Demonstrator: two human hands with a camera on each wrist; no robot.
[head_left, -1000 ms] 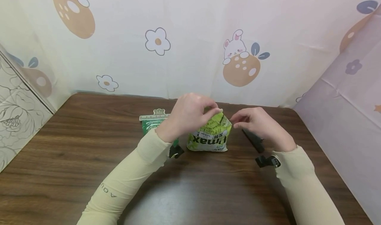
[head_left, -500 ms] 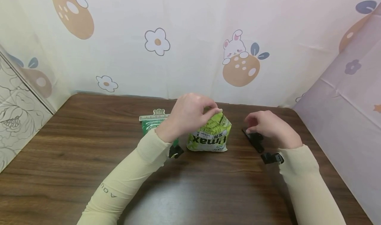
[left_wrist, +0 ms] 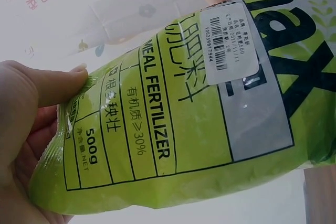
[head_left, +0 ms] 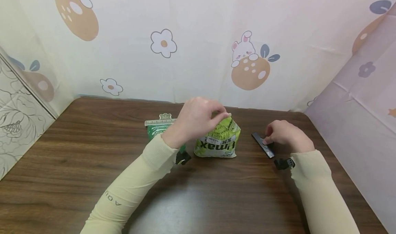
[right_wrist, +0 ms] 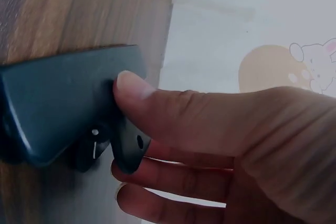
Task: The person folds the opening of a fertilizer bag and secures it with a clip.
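Note:
A lime-green bag of fertilizer (head_left: pixel 221 142) stands on the table, its printing upside down in the head view. My left hand (head_left: pixel 201 118) pinches the gathered top of the bag between thumb and fingers. In the left wrist view, the thumb presses the crimped end of the fertilizer bag (left_wrist: pixel 142 129). To the right of it, my right hand (head_left: pixel 284 134) pinches a dark, wide bulldog clip (head_left: pixel 267 151). The right wrist view has the thumb on the clip's face (right_wrist: pixel 58 103) and fingers behind its handle. Whether the clip still touches the table is unclear.
Behind my left forearm is a green packet (head_left: pixel 157 130) with a cream decorative clip (head_left: pixel 161 122) along its top; the sleeve partly hides it. A patterned curtain (head_left: pixel 198 55) hangs right behind the table's (head_left: pixel 92 151) back edge.
My right hand has moved right, away from the bag, and taken hold of the bulldog clip, which has turned to show its face. The left hand and the bag have stayed put.

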